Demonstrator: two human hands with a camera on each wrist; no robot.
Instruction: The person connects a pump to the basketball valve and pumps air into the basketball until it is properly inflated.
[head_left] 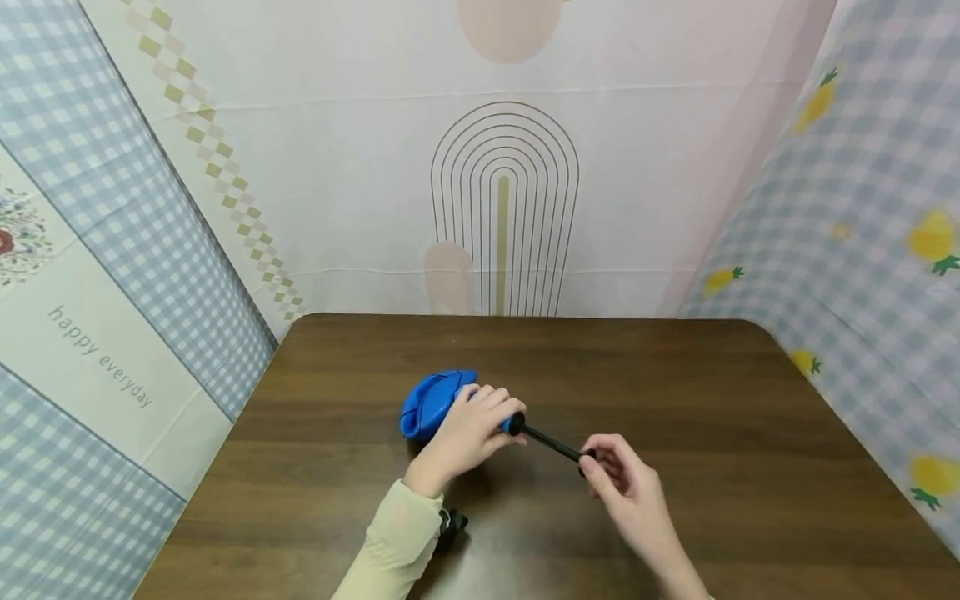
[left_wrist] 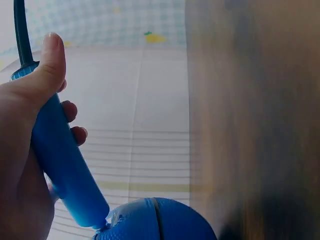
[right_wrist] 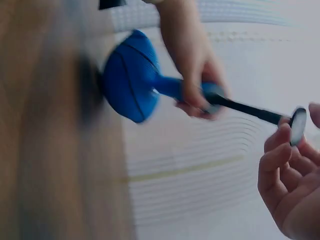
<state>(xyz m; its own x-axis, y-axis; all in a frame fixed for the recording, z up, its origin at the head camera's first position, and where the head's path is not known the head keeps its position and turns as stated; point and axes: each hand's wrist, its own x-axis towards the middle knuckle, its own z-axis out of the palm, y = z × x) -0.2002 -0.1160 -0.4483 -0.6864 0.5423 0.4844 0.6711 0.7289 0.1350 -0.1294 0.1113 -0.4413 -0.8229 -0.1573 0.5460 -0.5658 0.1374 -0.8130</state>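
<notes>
My left hand (head_left: pixel 476 427) wraps around the blue barrel of a hand pump (left_wrist: pixel 72 162), thumb lying along its upper end. One end of the barrel meets a blue ball with black seam lines (head_left: pixel 429 408), which looks dented and partly deflated in the head view. From the other end a black plunger rod (head_left: pixel 551 442) extends toward the right. My right hand (head_left: pixel 628 492) pinches the round knob (right_wrist: pixel 298 126) at the rod's end between thumb and fingers. Both pump and ball appear held over the wooden table, the ball at left.
A brown wooden table (head_left: pixel 675 375) spreads beneath both hands. Close to the left sleeve is a small black object (head_left: pixel 453 523). Patterned cloths hang around the table, with a pale wall cloth (head_left: pixel 360 183) behind and checked ones (head_left: pixel 847 275) at the sides.
</notes>
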